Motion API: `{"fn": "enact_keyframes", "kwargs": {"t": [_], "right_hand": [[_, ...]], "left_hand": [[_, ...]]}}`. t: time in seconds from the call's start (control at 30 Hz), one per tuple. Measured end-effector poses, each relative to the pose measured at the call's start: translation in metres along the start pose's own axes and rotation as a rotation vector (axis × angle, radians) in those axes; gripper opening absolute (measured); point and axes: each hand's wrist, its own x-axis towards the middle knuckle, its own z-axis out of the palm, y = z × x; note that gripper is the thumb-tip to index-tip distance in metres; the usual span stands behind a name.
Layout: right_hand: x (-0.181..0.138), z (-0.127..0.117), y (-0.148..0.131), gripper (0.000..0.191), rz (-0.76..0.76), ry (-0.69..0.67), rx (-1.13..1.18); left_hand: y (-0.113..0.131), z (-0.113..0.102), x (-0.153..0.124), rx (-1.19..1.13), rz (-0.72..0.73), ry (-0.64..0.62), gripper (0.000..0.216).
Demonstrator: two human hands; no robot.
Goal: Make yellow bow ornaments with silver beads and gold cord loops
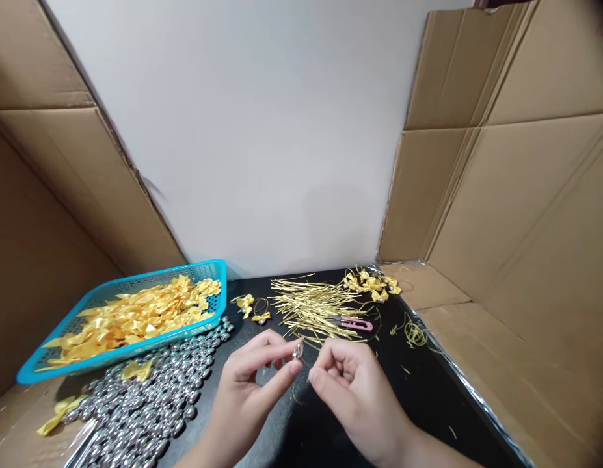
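Observation:
Between thumb and index finger, my left hand [257,383] pinches a small shiny silver ball [297,351]; whether it is a bell or a bead I cannot tell. Just to its right, my right hand [352,383] is closed in a pinch. A thin gold cord, barely visible, seems to run from the ball to those fingertips. Behind the hands lies a loose pile of gold cord pieces [313,302]. Pink-handled snips [357,324] rest on its right side. Many more silver balls [140,409] spread over the table left of my left hand.
A blue basket [222,286] of yellow ribbon bows [145,315] stands at left. Bows with cord loops lie behind the hands [261,318] and at the back right [372,284]. Tangled cord [415,333] sits near the right edge. Cardboard walls [520,214] flank the black table [403,396].

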Motion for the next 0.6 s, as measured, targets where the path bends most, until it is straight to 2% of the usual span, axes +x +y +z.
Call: {"fn": "enact_keyframes", "kwargs": {"t": [0.1,0.2,0.33,0.6], "right_hand": [[0.0005,0.0007,-0.0016,0.023,0.061,-0.015,0.047],[0.0002,0.0012,-0.0024,0.022,0.102,-0.013,0.084],[-0.0014,0.0007,-0.0035,0.023,0.127,0.007,0.086],[-0.0037,-0.0007,-0.0070,0.022,0.145,0.025,0.066]], "left_hand": [[0.0009,0.0007,-0.0003,0.020,0.050,0.004,0.025],[0.0021,0.0016,-0.0009,0.019,0.040,-0.006,0.024],[0.0033,0.0027,-0.0020,0.014,-0.018,-0.049,0.019],[0.0061,0.0045,-0.0055,0.025,0.024,-0.075,0.025]]}}
